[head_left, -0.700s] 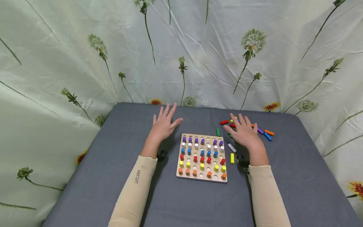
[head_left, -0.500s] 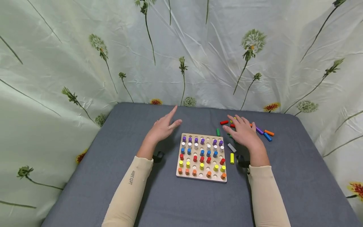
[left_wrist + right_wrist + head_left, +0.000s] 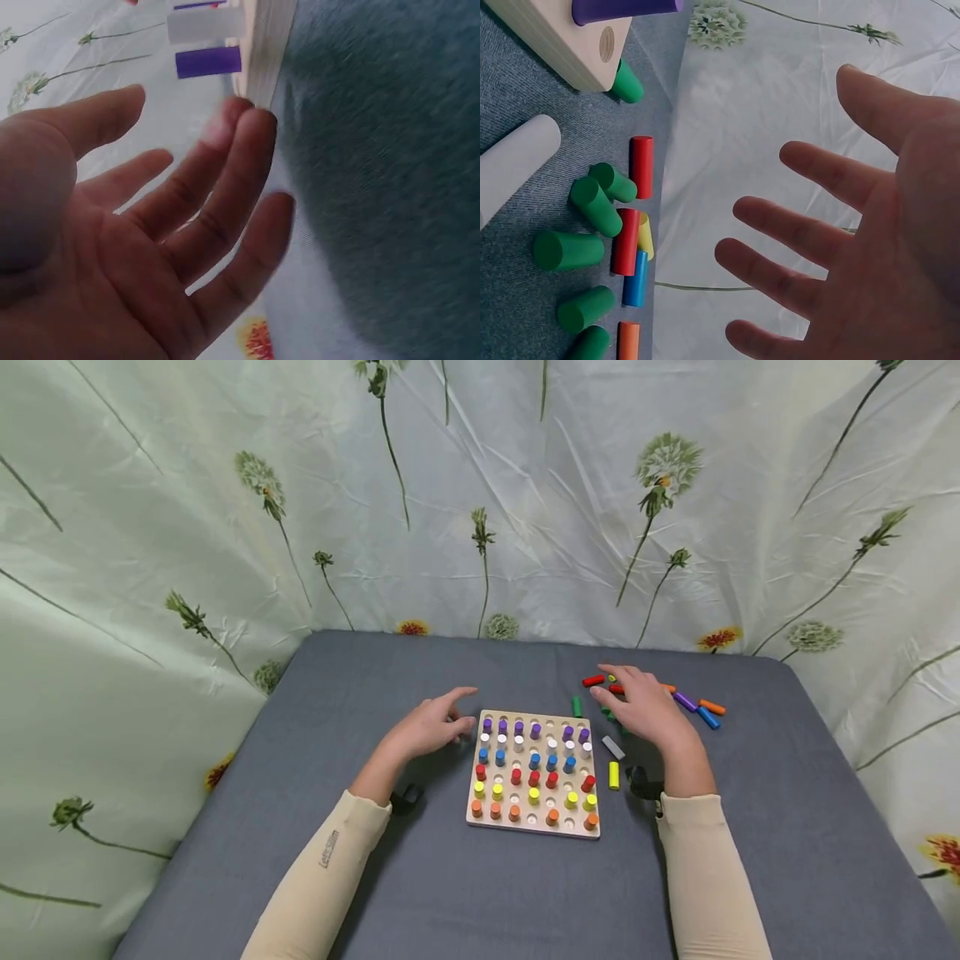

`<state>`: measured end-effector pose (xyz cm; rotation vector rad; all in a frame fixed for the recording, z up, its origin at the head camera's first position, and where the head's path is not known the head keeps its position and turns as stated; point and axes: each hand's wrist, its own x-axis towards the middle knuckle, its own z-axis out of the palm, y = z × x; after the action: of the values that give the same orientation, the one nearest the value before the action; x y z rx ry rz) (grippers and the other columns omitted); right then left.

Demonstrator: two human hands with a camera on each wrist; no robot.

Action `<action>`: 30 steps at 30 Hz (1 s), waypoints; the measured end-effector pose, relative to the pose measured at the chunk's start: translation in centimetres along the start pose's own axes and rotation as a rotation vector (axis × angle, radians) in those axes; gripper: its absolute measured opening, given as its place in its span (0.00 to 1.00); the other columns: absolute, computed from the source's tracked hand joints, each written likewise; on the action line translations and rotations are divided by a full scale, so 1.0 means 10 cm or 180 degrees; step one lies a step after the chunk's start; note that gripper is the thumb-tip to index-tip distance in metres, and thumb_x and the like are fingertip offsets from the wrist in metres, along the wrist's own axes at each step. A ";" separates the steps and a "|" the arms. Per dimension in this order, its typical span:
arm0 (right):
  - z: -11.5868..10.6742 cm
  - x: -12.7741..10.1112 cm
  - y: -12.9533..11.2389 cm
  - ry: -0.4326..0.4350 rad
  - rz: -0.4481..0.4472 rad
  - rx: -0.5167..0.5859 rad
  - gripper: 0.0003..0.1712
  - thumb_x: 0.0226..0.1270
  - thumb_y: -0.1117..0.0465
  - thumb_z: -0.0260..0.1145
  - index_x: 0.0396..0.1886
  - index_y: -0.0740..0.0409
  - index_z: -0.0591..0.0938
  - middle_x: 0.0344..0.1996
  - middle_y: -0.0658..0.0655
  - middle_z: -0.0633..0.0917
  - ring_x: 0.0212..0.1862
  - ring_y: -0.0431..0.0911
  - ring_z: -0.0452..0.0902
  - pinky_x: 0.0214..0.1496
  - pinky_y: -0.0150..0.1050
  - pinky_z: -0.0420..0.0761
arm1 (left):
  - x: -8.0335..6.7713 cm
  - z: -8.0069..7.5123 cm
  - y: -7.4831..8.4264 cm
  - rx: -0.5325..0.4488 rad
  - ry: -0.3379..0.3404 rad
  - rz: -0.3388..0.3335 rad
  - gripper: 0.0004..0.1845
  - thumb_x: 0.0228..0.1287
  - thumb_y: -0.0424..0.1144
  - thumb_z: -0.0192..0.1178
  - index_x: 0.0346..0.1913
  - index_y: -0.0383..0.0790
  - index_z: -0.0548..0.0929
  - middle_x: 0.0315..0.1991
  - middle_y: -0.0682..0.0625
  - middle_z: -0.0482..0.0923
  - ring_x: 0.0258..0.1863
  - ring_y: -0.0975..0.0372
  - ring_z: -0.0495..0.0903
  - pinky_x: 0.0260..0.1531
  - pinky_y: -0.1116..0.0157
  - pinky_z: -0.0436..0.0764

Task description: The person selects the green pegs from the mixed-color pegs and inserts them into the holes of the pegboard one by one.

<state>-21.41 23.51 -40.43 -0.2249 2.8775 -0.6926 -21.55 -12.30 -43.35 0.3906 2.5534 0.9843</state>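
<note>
Head view: loose pegs [image 3: 693,706] under right hand [image 3: 651,714]

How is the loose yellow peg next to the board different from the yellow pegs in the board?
The loose yellow peg lies flat on the grey table, while the yellow pegs in the board stand upright. The loose yellow peg shows its whole length; the yellow pegs in the board sit partly in the holes of the wooden board. Both are the same yellow and round.

Wooden pegboard [image 3: 534,774] lies flat mid-table, holes mostly filled with upright pegs in colour rows: purple, white, blue, red, yellow, orange. Loose pegs [image 3: 693,708] lie scattered toward the table's far right edge; a yellow peg [image 3: 614,776] and a grey peg [image 3: 613,748] lie just beside the board's right edge.
</note>
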 end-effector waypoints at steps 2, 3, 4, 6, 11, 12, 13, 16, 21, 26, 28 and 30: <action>0.00 0.00 -0.01 -0.0011 -0.0003 0.0030 0.39 0.85 0.41 0.53 0.84 0.56 0.61 0.82 0.71 0.60 0.81 0.74 0.52 0.78 0.75 0.57 | -0.01 0.02 -0.04 -0.0121 -0.0093 0.0008 0.31 0.82 0.44 0.57 0.82 0.51 0.64 0.40 0.49 0.90 0.31 0.59 0.85 0.29 0.61 0.80; 0.00 0.01 -0.02 -0.0012 -0.0005 0.0040 0.39 0.85 0.41 0.54 0.84 0.56 0.61 0.82 0.71 0.61 0.81 0.74 0.52 0.78 0.75 0.57 | -0.02 0.03 -0.06 -0.0181 -0.0131 0.0011 0.31 0.81 0.43 0.57 0.82 0.51 0.65 0.39 0.49 0.90 0.29 0.60 0.85 0.27 0.62 0.80; -0.01 0.01 -0.03 -0.0012 -0.0006 0.0052 0.39 0.85 0.41 0.54 0.84 0.56 0.62 0.82 0.71 0.61 0.81 0.74 0.52 0.79 0.74 0.57 | -0.03 0.04 -0.08 -0.0243 -0.0162 0.0004 0.30 0.81 0.42 0.57 0.81 0.51 0.66 0.38 0.50 0.90 0.28 0.60 0.85 0.25 0.62 0.80; -0.01 0.01 -0.03 -0.0009 -0.0008 0.0066 0.39 0.85 0.41 0.54 0.84 0.56 0.62 0.82 0.71 0.61 0.81 0.74 0.52 0.79 0.74 0.58 | -0.05 0.05 -0.11 -0.0363 -0.0238 -0.0022 0.30 0.81 0.42 0.58 0.80 0.52 0.66 0.37 0.51 0.90 0.27 0.61 0.85 0.23 0.62 0.81; -0.04 0.00 -0.04 0.0055 0.0061 0.0090 0.38 0.84 0.41 0.55 0.83 0.55 0.64 0.77 0.70 0.70 0.73 0.68 0.69 0.70 0.69 0.73 | -0.11 0.07 -0.13 -0.0646 -0.0557 -0.0094 0.32 0.79 0.41 0.60 0.80 0.55 0.64 0.37 0.51 0.90 0.27 0.60 0.87 0.23 0.62 0.80; -0.04 0.00 -0.04 0.0082 0.0082 0.0085 0.37 0.84 0.40 0.55 0.82 0.54 0.65 0.75 0.70 0.74 0.69 0.66 0.74 0.65 0.67 0.78 | -0.12 0.07 -0.13 -0.0693 -0.0628 -0.0107 0.32 0.79 0.40 0.61 0.80 0.54 0.64 0.37 0.50 0.91 0.27 0.60 0.87 0.23 0.63 0.80; -0.03 0.00 -0.04 0.0114 0.0109 0.0080 0.36 0.84 0.40 0.56 0.81 0.53 0.66 0.71 0.69 0.77 0.63 0.64 0.78 0.59 0.63 0.81 | -0.13 0.08 -0.13 -0.0737 -0.0690 -0.0119 0.32 0.78 0.40 0.61 0.80 0.54 0.63 0.36 0.50 0.91 0.27 0.60 0.88 0.22 0.63 0.79; -0.02 0.00 -0.03 0.0217 0.0142 0.0061 0.33 0.84 0.42 0.57 0.78 0.53 0.70 0.61 0.67 0.85 0.48 0.57 0.84 0.44 0.50 0.82 | -0.14 0.10 -0.15 -0.0833 -0.0855 -0.0145 0.32 0.77 0.39 0.62 0.78 0.54 0.63 0.35 0.50 0.91 0.25 0.61 0.87 0.20 0.65 0.76; -0.01 0.00 -0.01 0.0298 0.0147 0.0088 0.27 0.84 0.45 0.59 0.71 0.57 0.75 0.50 0.64 0.89 0.34 0.50 0.80 0.34 0.40 0.76 | -0.15 0.15 -0.18 -0.0962 -0.1041 -0.0189 0.34 0.74 0.38 0.64 0.77 0.55 0.61 0.32 0.49 0.91 0.22 0.62 0.87 0.17 0.67 0.73; 0.03 0.02 0.00 0.0289 0.0142 0.0113 0.22 0.83 0.48 0.60 0.64 0.58 0.77 0.43 0.62 0.87 0.31 0.49 0.77 0.33 0.40 0.74 | -0.14 0.20 -0.21 -0.1011 -0.1100 -0.0218 0.37 0.72 0.38 0.66 0.76 0.54 0.59 0.30 0.48 0.91 0.19 0.63 0.86 0.16 0.68 0.72; 0.07 0.05 0.00 0.0269 0.0140 0.0126 0.19 0.83 0.49 0.60 0.60 0.58 0.78 0.40 0.60 0.86 0.30 0.49 0.76 0.32 0.40 0.73 | -0.14 0.22 -0.22 -0.1015 -0.1116 -0.0229 0.37 0.72 0.39 0.67 0.76 0.53 0.58 0.29 0.48 0.91 0.18 0.63 0.85 0.15 0.68 0.72; 0.11 0.08 0.02 0.0251 0.0125 0.0118 0.17 0.82 0.51 0.61 0.58 0.58 0.78 0.38 0.59 0.85 0.29 0.48 0.75 0.31 0.40 0.72 | -0.14 0.23 -0.23 -0.1015 -0.1115 -0.0239 0.38 0.71 0.39 0.67 0.76 0.54 0.57 0.29 0.47 0.90 0.18 0.63 0.85 0.15 0.68 0.73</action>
<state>-21.96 23.04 -41.60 -0.1386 2.9319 -0.7637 -19.58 -13.15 -46.21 0.3383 2.0449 1.1572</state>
